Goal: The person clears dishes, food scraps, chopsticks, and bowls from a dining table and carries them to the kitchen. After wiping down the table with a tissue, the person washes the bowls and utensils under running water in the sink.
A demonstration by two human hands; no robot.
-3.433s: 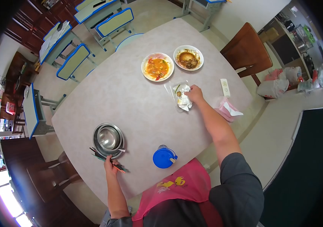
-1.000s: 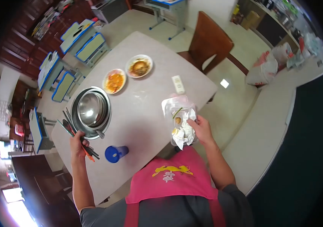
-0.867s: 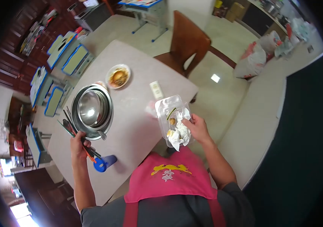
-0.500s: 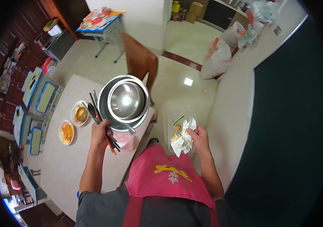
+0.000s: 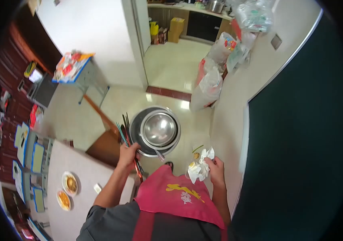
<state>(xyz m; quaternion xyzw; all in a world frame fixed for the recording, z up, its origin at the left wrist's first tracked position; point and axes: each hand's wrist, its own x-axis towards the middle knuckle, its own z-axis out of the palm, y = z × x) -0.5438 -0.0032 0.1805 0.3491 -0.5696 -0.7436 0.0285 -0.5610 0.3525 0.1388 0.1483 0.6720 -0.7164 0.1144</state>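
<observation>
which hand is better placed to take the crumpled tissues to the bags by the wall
Probably the right hand: it holds the crumpled tissues and looks nearer the plastic bags, while the left hand grips metal bowls and utensils.

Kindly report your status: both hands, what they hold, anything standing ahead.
Left hand gripping nested metal bowls and utensils. Right hand on crumpled tissue, food scraps beside. Plastic bags standing right of doorway.

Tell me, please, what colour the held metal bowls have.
The bowls are shiny silver-grey, seen best in the head view.
</observation>
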